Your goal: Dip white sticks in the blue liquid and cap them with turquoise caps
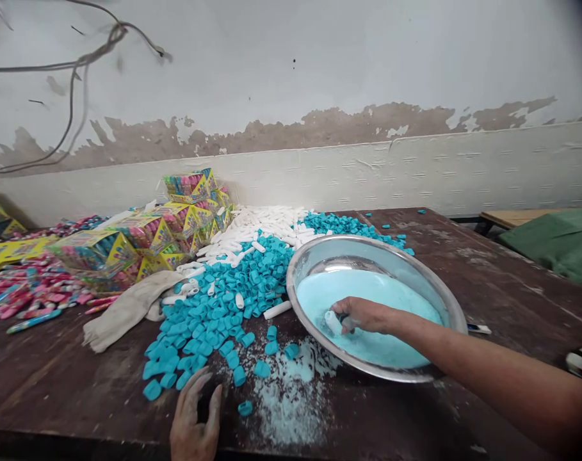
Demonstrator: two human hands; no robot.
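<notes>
Far left of frame: loose pink and blue wrapped sticks (29, 294) strewn on the dark wooden table (70, 384), with stacked yellow printed boxes (141, 240) just behind them toward the wall.

Left of centre: a crumpled beige cloth (127, 307) lies against the edge of a broad heap of blue caps (223, 301); behind it, a pile of white tubes (257, 227).

Bottom centre: left hand (194, 419) rests on the table near the frame's lower edge, fingers loosely spread, nothing in it, dusted pale. Spilled blue powder (285, 397) and a few stray caps lie just beside it.

Right of centre: a steel basin (444, 298), tilted toward the person, holds light-blue powder. The right hand (362, 315) is down in it, fingers pinched around one white tube (333, 321), its end at the powder surface.

Judgement: this looks like the filling step, tube being loaded from the basin. The next move would call for keeping the tube upright on lifting and having a blue cap ready from the heap near the left hand.
</notes>
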